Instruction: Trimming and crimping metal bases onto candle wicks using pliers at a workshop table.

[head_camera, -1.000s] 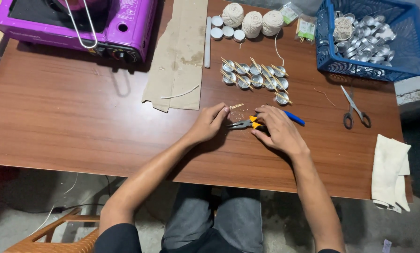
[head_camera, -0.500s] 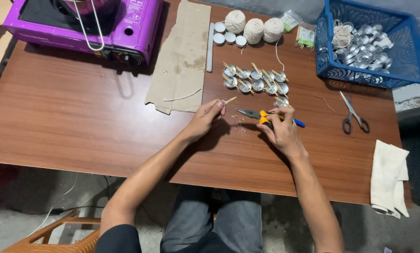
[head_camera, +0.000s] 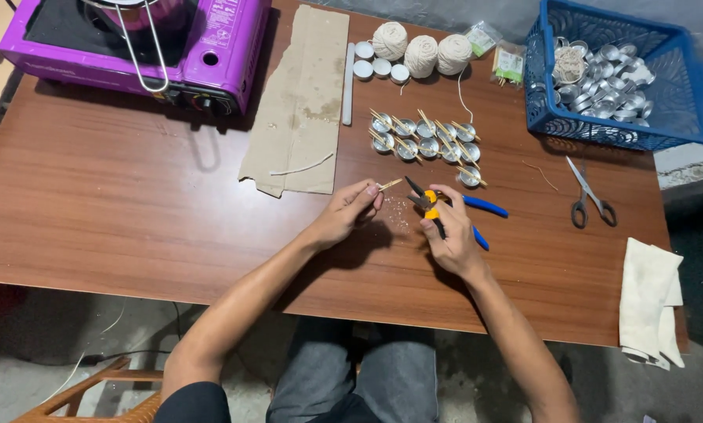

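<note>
My left hand pinches a short wooden stick between thumb and fingertips, just above the brown table. My right hand grips blue-and-yellow pliers with their handles spread and jaws pointing toward the stick, a little to its right. Beyond both hands stands a cluster of small metal cups with wooden sticks laid across them.
A purple portable stove sits far left, a cardboard strip beside it. Three balls of string and a blue basket of metal cups lie at the back. Scissors and a white cloth are on the right.
The pliers have lifted off the table and swung so the jaws point up-left, handles now spread. My left hand stayed near the same spot with the stick.
</note>
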